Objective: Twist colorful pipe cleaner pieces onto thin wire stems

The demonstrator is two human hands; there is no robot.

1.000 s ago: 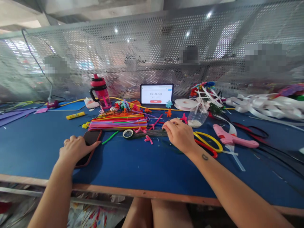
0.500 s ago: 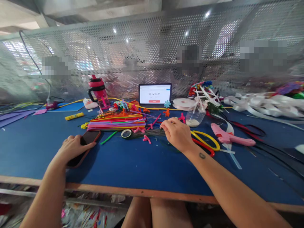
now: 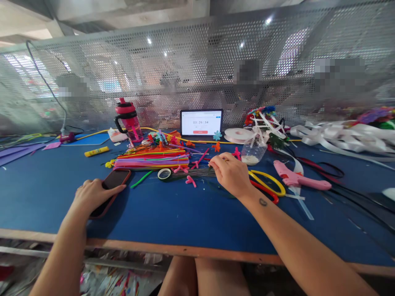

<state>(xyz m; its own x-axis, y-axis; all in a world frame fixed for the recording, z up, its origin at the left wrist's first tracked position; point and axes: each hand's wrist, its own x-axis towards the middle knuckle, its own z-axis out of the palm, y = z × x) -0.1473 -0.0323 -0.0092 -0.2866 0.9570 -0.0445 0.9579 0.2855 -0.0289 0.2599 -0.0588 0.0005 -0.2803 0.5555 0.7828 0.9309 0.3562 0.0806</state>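
My left hand (image 3: pixel 94 194) rests on a phone in a red case (image 3: pixel 111 188) lying on the blue table (image 3: pixel 173 213), fingers curled over its edge. My right hand (image 3: pixel 232 173) sits near the table's middle with fingertips pinched on a bundle of thin dark wires (image 3: pixel 191 173) beside a roll of tape (image 3: pixel 165 174). A stack of coloured pipe cleaners (image 3: pixel 152 159) lies just behind the wires. Small pink twisted pieces (image 3: pixel 190 180) lie in front of them.
Yellow and red scissors (image 3: pixel 268 183) lie right of my right hand, then a pink glue gun (image 3: pixel 298 178). A small jar (image 3: pixel 253 152), white ribbon rolls (image 3: pixel 239 134), a tablet showing a timer (image 3: pixel 201 122), a pink bottle (image 3: pixel 128 119) and a perforated metal screen (image 3: pixel 197 65) stand behind.
My left hand has slid slightly back along the phone toward me. My right hand stays on the wires almost unmoved. The timer has advanced a second.
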